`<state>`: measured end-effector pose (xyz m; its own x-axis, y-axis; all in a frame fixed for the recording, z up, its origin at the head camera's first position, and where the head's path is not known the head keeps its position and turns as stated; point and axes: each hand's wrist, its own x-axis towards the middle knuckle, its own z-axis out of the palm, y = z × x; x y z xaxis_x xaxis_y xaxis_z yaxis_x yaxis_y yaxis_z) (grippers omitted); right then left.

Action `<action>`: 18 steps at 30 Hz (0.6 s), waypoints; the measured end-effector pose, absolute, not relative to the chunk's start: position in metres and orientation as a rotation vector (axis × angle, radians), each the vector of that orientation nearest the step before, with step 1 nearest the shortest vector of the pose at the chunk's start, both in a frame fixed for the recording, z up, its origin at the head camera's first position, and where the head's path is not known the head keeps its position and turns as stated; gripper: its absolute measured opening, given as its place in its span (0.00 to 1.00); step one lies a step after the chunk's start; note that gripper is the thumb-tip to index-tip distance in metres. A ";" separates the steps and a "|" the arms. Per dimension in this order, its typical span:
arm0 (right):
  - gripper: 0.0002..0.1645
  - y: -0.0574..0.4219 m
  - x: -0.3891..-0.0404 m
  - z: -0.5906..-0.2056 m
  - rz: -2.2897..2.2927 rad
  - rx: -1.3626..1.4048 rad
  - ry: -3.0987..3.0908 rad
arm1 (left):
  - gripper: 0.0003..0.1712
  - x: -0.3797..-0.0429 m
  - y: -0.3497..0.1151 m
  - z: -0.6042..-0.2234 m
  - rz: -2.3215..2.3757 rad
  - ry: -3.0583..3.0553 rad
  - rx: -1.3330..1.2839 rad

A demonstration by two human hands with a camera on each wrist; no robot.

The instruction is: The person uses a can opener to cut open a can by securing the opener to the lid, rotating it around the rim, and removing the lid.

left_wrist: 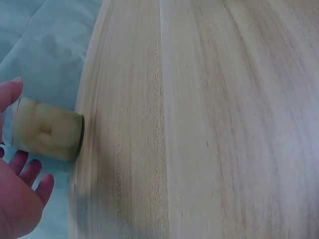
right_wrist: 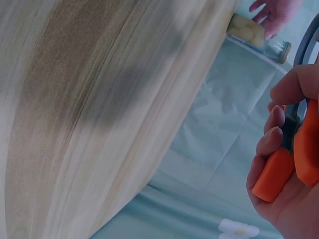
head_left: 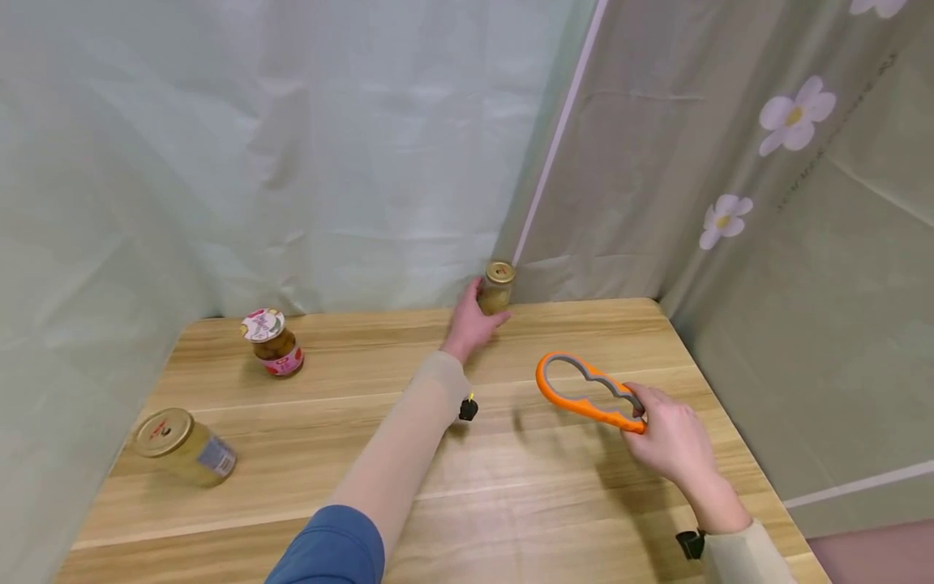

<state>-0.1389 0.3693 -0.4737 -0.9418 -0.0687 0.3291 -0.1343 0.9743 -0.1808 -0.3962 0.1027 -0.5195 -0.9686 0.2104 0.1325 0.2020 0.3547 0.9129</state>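
Observation:
At the table's back edge stands a small glass jar (head_left: 497, 298) with a gold lid and pale yellow chunks inside. My left hand (head_left: 470, 326) reaches around its left side, thumb and fingers spread. In the left wrist view the fingers (left_wrist: 31, 172) and thumb lie either side of the jar (left_wrist: 47, 130); firm contact is not visible. My right hand (head_left: 673, 438) grips one end of an orange and grey jar opener (head_left: 584, 410), holding it above the table at the right. The right wrist view shows curled fingers around the opener's orange end (right_wrist: 274, 174).
A jar with a patterned white lid and pink label (head_left: 277, 350) stands at the back left. Nearer, at the left, is a larger gold-lidded jar (head_left: 191, 454). Hanging cloth (head_left: 379, 162) borders the wooden table (head_left: 350, 422) at the back and sides.

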 end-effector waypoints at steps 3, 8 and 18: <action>0.31 0.370 -0.138 -0.474 0.282 0.143 -2.792 | 0.47 -0.395 0.101 -0.519 1.731 2.620 0.391; 0.31 0.370 -0.138 -0.475 0.273 0.144 -2.786 | 0.41 -0.394 0.101 -0.520 1.748 2.632 0.313; 0.32 0.376 -0.136 -0.471 0.304 0.097 -2.785 | 0.41 -0.384 0.108 -0.511 1.561 2.675 0.453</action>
